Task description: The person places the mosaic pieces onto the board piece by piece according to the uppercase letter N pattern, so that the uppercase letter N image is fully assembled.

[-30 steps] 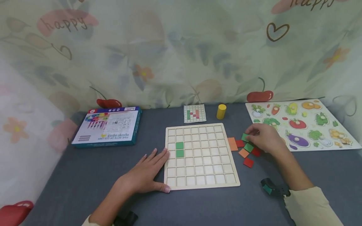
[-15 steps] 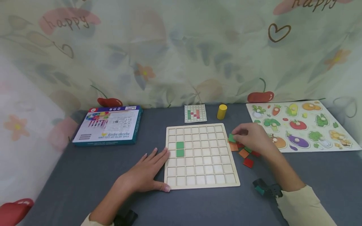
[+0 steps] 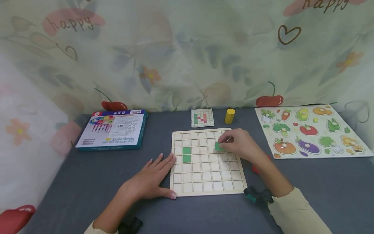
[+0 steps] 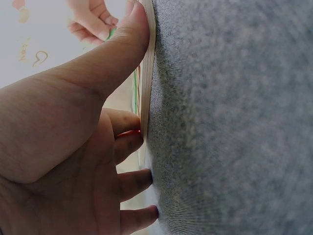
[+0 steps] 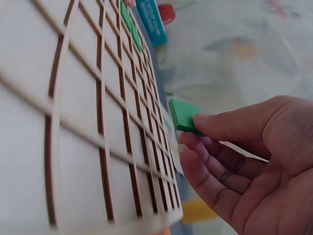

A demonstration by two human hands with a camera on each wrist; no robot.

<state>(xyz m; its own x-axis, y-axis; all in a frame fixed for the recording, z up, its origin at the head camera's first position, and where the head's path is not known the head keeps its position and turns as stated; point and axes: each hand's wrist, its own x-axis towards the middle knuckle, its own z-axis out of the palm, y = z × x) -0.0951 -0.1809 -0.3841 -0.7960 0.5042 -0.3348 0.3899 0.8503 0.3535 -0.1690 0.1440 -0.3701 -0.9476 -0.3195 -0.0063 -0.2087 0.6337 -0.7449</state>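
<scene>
A wooden grid board (image 3: 201, 177) lies on the table, with two green square tiles (image 3: 186, 154) set one above the other in its second column. My left hand (image 3: 149, 182) rests along the board's left edge, fingers spread and thumb at the lower corner. Between thumb and fingertips, my right hand (image 3: 241, 144) pinches a green square tile (image 5: 183, 115) over the upper right part of the board. Several loose tiles right of the board are mostly hidden by the right hand and forearm; a bit of a red tile (image 3: 255, 169) shows.
Behind the board lie a small pattern card (image 3: 202, 118) and a yellow cylinder (image 3: 230, 116). A flat box (image 3: 111, 131) is at the back left. On the right is a white board with vegetable pictures (image 3: 309, 130). A patterned cloth (image 3: 187, 65) hangs behind the table.
My right hand has picked the green tile from the loose tiles and carried it left, over the board. The left hand has stayed in place at the board's edge.
</scene>
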